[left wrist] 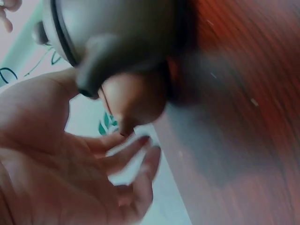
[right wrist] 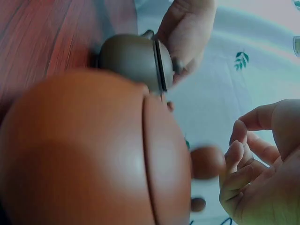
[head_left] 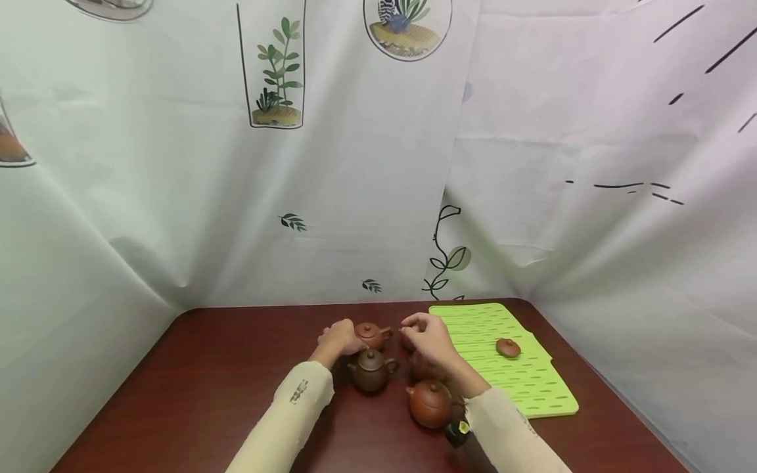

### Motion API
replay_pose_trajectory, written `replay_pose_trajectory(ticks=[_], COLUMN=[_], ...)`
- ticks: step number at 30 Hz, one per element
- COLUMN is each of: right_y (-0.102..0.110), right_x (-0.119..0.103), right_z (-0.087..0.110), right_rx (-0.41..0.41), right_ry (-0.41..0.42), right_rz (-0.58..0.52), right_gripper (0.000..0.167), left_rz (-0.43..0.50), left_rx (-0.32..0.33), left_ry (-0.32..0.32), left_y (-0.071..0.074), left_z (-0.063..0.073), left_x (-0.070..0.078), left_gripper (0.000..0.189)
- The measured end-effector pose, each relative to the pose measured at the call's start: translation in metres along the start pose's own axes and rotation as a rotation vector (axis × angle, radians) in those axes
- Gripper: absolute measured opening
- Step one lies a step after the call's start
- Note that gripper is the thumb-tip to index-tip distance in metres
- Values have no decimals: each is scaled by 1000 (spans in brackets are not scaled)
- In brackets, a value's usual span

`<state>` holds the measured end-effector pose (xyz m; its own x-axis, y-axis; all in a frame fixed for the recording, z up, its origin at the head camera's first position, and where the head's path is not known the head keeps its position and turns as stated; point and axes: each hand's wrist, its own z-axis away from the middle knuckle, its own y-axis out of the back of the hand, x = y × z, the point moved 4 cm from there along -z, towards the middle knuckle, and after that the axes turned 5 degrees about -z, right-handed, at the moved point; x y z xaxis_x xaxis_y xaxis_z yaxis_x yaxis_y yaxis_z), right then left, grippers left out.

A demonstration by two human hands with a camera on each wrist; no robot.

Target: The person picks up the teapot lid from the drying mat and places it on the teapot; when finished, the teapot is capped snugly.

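Note:
My left hand [head_left: 342,338] is beside the small reddish teapot [head_left: 369,335] at the back. In the left wrist view its loosely bent fingers are near that teapot's spout; contact is unclear. A dark brown teapot [head_left: 370,370] with its lid on stands just in front. My right hand [head_left: 430,340] is over the right-hand group, hiding parts of a back teapot [head_left: 408,340] and a middle teapot [head_left: 422,370]. Nothing shows between its loosely curled fingers in the right wrist view. An orange-brown teapot [head_left: 430,404], lid on, stands nearest me, large in the right wrist view [right wrist: 89,154].
On the right of the dark red table [head_left: 236,387] lies a green mat [head_left: 485,322] with a reddish-brown lid [head_left: 508,348] on it. A small black object [head_left: 457,433] with a pale yellow mark is beside my right sleeve. A printed white curtain [head_left: 367,164] surrounds the table.

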<state>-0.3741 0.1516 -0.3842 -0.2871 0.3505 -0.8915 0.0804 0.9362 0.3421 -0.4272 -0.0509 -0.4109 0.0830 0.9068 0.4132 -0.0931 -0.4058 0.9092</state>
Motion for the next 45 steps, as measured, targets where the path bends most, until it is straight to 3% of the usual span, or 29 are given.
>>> replay_pose_trajectory(ticks=[5,10,13,19,25,31,38,45], right_y=[21,41,50,73,99,118,134,152], right_x=[8,17,21,33,44,60,81,98], right_z=[2,5,8,13,17,21,25,24], right_rx=[40,68,64,93,149,158,141,163], right_ry=[21,-26,-53,-43,-74,-116,-184,-209], right_rz=[70,74,65,126,207,261,311,384], right_gripper=[12,13,14,14,15,20,33,38], left_rz=[-68,-84,-57,51,144,215,314,267], left_rx=[49,106,143,235,198,194,144,102], left_ry=[2,-84,-136,-184,-223,-251,-241,-229], left_y=[3,7,5,-4,-15,-27,-34,-36], left_z=[3,6,6,3,1,-4,-9,-12], left_x=[13,36,51,76,88,87,86,91], left_gripper=[26,32,45,39,42,43,56,55])
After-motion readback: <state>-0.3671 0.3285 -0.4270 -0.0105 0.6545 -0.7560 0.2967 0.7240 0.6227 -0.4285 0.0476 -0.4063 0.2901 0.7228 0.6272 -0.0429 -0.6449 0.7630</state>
